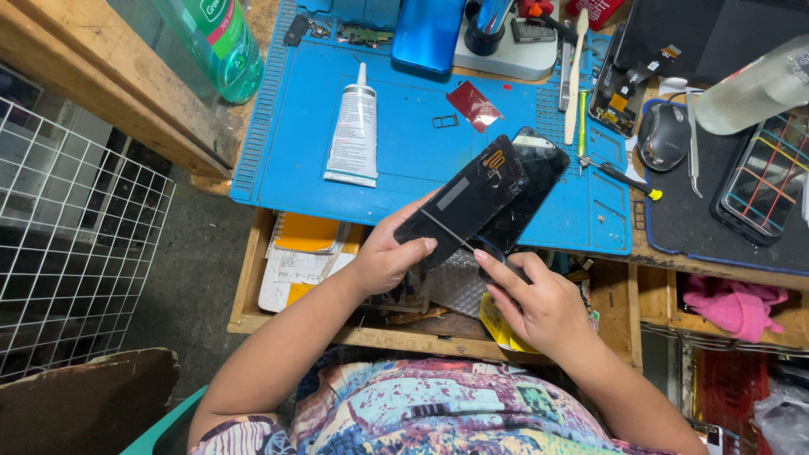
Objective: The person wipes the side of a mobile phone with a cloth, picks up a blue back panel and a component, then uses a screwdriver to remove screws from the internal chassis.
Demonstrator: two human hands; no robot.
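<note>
Black glass and thin plastic make up what the hands hold: a phone screen and a flat black panel with a small orange flex part near its top, the two fanned apart like a part-opened book and lifted above the front edge of the blue mat, over the open drawer. Both pieces look light, stiff and brittle; the glass would likely crack if bent or pinched across its face, and its glossy face looks slippery, so the safest hold is by the long edges, near the lower end where the two still meet. The left hand is curled about the panel's lower edge, thumb pressed on its face and fingers hidden behind, a firm but partial grip. The right hand is loosely closed around the screen's lower end, its forefinger stretched toward the seam; a thin pale line runs there, but whether it is a tool or an edge I cannot tell. On the mat, toward the far edge of the worktop, lie a white glue tube and a red card; tweezers lie by the mat's right edge, a mouse just beyond it.
</note>
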